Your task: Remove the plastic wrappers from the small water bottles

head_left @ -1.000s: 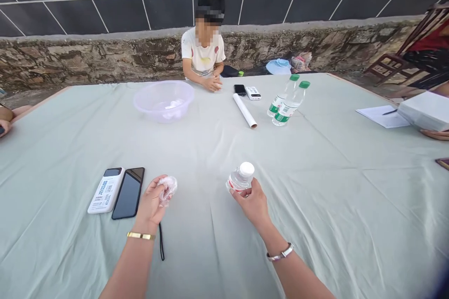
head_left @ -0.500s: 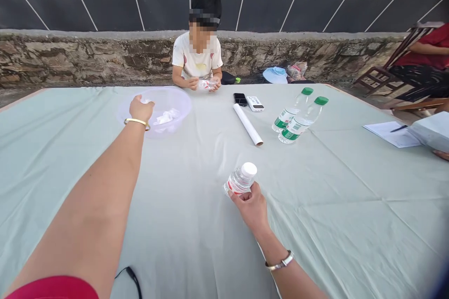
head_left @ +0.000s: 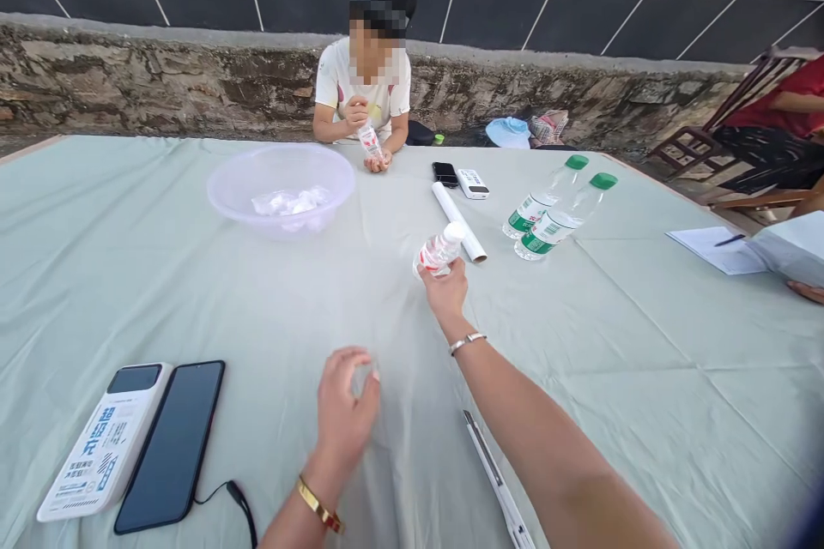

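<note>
My right hand (head_left: 445, 290) is wrapped round a small clear plastic bottle (head_left: 439, 252) with a white cap and a red-and-white label. The bottle leans slightly to the right, just in front of a white paper roll (head_left: 459, 221). Nearer to me, my left hand (head_left: 348, 401) hovers over the cloth, fingers curved and thumb apart, with nothing visible in it. Between my forearms lies a white utility knife (head_left: 495, 480). A translucent purple basin (head_left: 222, 193) at the back left holds crumpled white, filmy pieces (head_left: 293, 202).
A person (head_left: 366, 116) across the table holds a similar bottle (head_left: 370, 141). Two green-capped water bottles (head_left: 547, 227) stand at right. A power bank (head_left: 103, 446) and phone (head_left: 172, 446) lie front left; another phone (head_left: 445, 174) and power bank (head_left: 473, 184) lie farther back. Papers (head_left: 714, 249) are far right.
My left hand has come back from the basin towards me. My right hand has carried the bottle forward, near the paper roll. The person opposite has tilted their bottle upright.
</note>
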### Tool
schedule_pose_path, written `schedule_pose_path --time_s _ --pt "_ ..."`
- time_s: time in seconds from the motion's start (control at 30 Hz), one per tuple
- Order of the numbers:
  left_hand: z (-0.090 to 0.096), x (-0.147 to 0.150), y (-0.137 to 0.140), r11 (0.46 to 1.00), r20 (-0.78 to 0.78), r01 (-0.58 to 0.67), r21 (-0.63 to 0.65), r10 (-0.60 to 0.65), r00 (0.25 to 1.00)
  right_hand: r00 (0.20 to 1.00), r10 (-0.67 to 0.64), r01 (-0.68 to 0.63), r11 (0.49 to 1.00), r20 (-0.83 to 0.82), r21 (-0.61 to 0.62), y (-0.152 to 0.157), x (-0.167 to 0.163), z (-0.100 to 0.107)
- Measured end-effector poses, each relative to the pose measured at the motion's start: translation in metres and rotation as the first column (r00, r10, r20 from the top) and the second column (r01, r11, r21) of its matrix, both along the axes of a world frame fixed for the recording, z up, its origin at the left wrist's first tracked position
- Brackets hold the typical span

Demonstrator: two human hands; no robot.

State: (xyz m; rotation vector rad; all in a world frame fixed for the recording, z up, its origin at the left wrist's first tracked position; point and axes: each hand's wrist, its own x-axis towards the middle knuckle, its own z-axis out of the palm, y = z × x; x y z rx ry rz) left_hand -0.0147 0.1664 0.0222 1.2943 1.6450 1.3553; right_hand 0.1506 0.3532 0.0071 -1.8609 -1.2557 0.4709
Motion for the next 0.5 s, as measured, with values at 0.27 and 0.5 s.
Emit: schedule_pose_path --time_s 0.27,0.5 --pt "-0.03 0.027 -0.048 0.955 -0.154 0.239 -0.177 -0.267 0.951 0.997 -0.055 0.053 0.998 -0.051 -0.041 0.068 -0.007 0.004" --pt "-0.04 0.027 -0.045 0.962 -0.333 0.261 -0.079 -0.272 0.903 0.983 -0.084 0.086 0.996 -0.163 0.005 0.018 -0.015 -0.013"
